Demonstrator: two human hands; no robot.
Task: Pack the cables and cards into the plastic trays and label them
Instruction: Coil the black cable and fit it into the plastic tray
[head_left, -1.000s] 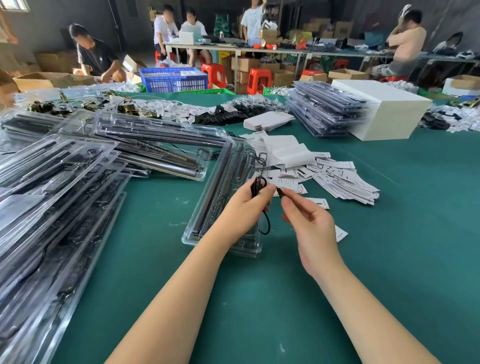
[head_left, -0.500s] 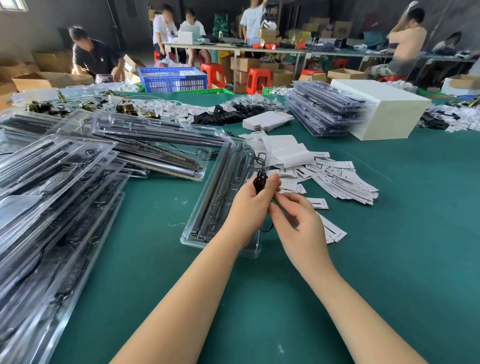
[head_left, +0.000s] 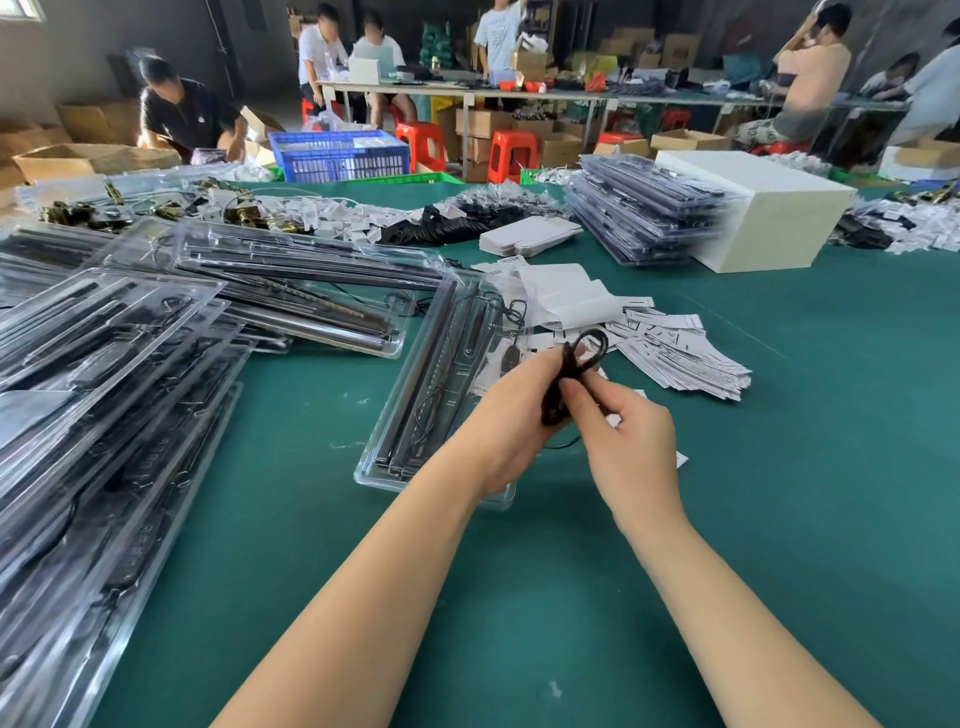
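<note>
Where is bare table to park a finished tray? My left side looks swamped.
Bare green table lies right of both hands, below the white cards, and near the front edge between the forearms. Crowded: tray stacks at left and the open tray under the hands.

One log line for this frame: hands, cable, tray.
left hand: holds black cable | right hand: pinches cable | open tray: on table, beneath hands

One camera sits on my head, looking forward and down across the green tabletop (head_left: 779, 467), close over my forearms, with the workshop's far tables beyond.
</note>
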